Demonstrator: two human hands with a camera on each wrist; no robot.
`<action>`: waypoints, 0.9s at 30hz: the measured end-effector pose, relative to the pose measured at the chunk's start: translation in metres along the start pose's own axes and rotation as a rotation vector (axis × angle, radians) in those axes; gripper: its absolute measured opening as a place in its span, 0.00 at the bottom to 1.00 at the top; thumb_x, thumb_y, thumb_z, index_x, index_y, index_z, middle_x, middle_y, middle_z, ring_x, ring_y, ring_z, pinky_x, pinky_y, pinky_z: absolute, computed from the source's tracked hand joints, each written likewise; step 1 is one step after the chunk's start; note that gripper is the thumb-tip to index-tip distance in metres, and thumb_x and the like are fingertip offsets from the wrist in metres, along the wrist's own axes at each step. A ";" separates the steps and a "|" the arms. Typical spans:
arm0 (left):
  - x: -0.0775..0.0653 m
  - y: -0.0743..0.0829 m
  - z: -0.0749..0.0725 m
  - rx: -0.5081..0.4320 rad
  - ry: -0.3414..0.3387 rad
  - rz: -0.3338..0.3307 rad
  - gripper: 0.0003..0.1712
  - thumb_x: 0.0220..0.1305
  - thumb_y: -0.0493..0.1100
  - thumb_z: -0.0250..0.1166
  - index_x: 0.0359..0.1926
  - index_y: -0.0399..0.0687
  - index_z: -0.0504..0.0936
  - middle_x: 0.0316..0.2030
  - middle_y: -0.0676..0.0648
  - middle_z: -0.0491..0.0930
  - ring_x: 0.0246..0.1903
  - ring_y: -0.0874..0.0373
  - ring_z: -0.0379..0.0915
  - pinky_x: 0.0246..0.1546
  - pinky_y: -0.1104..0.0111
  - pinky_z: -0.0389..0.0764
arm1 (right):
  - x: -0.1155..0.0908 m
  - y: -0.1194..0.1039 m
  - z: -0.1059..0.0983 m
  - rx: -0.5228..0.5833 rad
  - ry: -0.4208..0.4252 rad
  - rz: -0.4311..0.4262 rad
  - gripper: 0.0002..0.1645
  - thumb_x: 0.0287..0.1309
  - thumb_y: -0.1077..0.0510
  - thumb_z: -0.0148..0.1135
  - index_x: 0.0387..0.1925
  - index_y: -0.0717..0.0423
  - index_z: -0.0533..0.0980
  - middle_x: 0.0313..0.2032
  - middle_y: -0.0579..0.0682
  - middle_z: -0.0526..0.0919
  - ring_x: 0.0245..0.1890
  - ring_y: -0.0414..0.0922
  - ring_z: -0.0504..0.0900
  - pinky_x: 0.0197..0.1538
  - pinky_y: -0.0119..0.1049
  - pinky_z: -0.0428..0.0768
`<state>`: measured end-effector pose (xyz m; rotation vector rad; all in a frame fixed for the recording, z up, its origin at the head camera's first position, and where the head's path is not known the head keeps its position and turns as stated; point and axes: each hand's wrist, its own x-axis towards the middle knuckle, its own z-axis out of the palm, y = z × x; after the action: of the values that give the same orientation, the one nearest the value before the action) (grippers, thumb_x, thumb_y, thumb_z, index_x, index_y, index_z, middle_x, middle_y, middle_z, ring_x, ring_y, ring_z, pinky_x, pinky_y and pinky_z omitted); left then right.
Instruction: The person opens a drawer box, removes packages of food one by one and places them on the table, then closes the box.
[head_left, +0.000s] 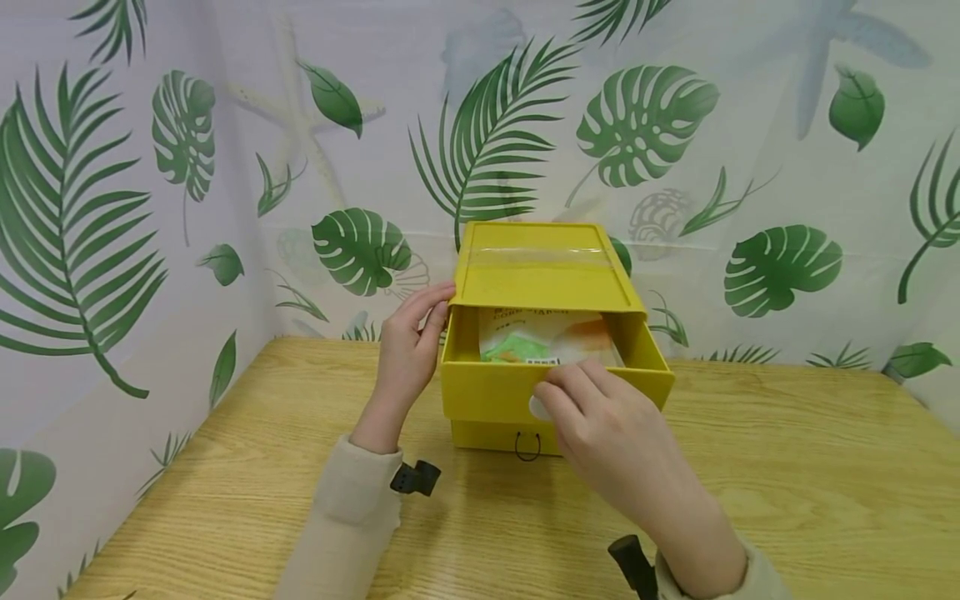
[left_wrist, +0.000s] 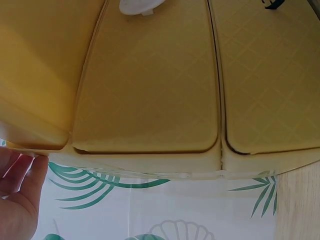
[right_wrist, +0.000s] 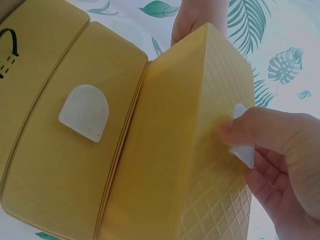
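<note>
A yellow drawer box (head_left: 543,271) stands on the table, its top drawer (head_left: 480,392) pulled partway out. Inside the drawer lies a white packet (head_left: 551,333) with a green and orange print and lettering that reads like corn starch. My right hand (head_left: 618,433) pinches the white handle (right_wrist: 243,150) on the drawer's front between thumb and fingers. At the box's upper left edge, my left hand (head_left: 411,350) rests with fairly straight fingers against the side. The left wrist view shows its fingertips (left_wrist: 35,167) at the box edge.
Below the open drawer, a closed drawer has its own white handle (right_wrist: 85,112). Lower still is a thin black loop handle (head_left: 527,447). The wooden table (head_left: 225,467) extends around the box, and a leaf-printed cloth (head_left: 525,125) hangs close behind it.
</note>
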<state>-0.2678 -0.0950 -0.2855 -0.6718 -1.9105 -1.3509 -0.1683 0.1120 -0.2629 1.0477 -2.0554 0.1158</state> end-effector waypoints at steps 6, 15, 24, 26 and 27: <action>0.000 0.000 0.000 0.014 -0.001 0.004 0.14 0.63 0.34 0.51 0.45 0.30 0.77 0.47 0.39 0.75 0.48 0.52 0.70 0.39 0.67 0.78 | -0.002 -0.002 0.000 -0.005 -0.016 0.000 0.13 0.38 0.71 0.62 0.32 0.63 0.75 0.33 0.54 0.75 0.30 0.48 0.71 0.33 0.34 0.76; 0.000 0.001 0.000 0.033 0.005 0.017 0.13 0.63 0.33 0.51 0.44 0.30 0.77 0.46 0.39 0.75 0.49 0.52 0.70 0.40 0.68 0.77 | -0.004 -0.005 0.001 -0.014 -0.002 -0.016 0.08 0.57 0.66 0.48 0.33 0.64 0.75 0.33 0.54 0.75 0.31 0.49 0.72 0.36 0.35 0.76; 0.000 0.002 0.000 0.028 0.004 0.015 0.13 0.63 0.33 0.51 0.45 0.30 0.77 0.46 0.38 0.75 0.48 0.52 0.70 0.39 0.69 0.77 | -0.001 -0.009 0.000 -0.017 0.140 -0.056 0.21 0.66 0.59 0.36 0.29 0.63 0.74 0.30 0.53 0.75 0.28 0.47 0.72 0.32 0.35 0.76; 0.000 0.002 0.000 0.032 0.005 0.018 0.13 0.63 0.33 0.51 0.44 0.30 0.77 0.46 0.38 0.75 0.48 0.52 0.70 0.39 0.69 0.77 | -0.001 -0.010 -0.001 -0.016 0.152 -0.060 0.21 0.67 0.60 0.36 0.28 0.64 0.75 0.30 0.53 0.75 0.27 0.47 0.72 0.31 0.35 0.76; 0.000 0.002 0.000 0.035 0.006 0.021 0.13 0.63 0.33 0.51 0.44 0.30 0.77 0.46 0.38 0.75 0.48 0.52 0.70 0.40 0.69 0.77 | -0.001 -0.011 -0.001 -0.016 0.157 -0.061 0.21 0.67 0.60 0.37 0.28 0.64 0.75 0.29 0.53 0.75 0.27 0.47 0.72 0.31 0.35 0.76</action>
<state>-0.2668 -0.0949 -0.2843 -0.6676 -1.9128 -1.3023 -0.1597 0.1061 -0.2652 1.0566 -1.8793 0.1454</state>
